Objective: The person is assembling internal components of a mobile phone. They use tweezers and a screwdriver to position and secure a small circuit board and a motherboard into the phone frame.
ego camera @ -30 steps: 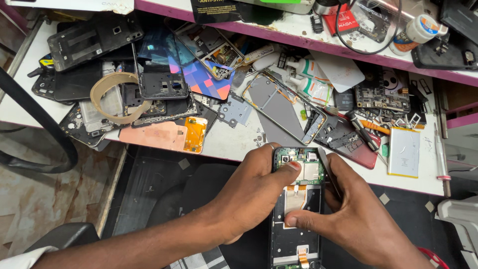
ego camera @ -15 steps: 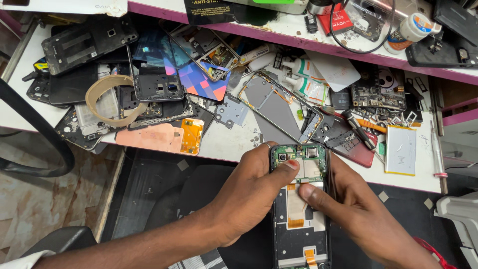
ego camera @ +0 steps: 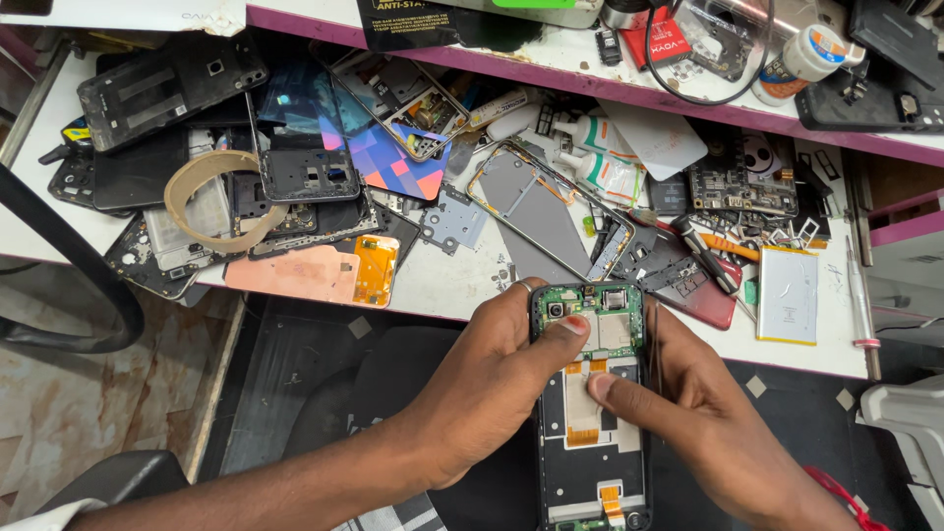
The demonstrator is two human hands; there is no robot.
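Note:
An opened phone (ego camera: 592, 462) with its back cover off shows a green circuit board at the top and orange flex cables. My left hand (ego camera: 492, 383) grips the phone's upper left edge, thumb on the board by the camera. My right hand (ego camera: 688, 413) rests on the phone's right side, its index finger pressing the orange flex cable in the middle. Thin dark tweezers (ego camera: 653, 339) stand up along the phone's right edge, held in my right hand.
The white workbench (ego camera: 442, 280) carries several phone backs, frames and boards. A roll of tape (ego camera: 211, 202) lies at the left, a white battery (ego camera: 788, 295) and a screwdriver (ego camera: 860, 285) at the right. A purple-edged shelf (ego camera: 551, 54) runs behind.
The phone and both hands sit slightly lower in view than before. My right index finger has shifted onto the middle flex cable.

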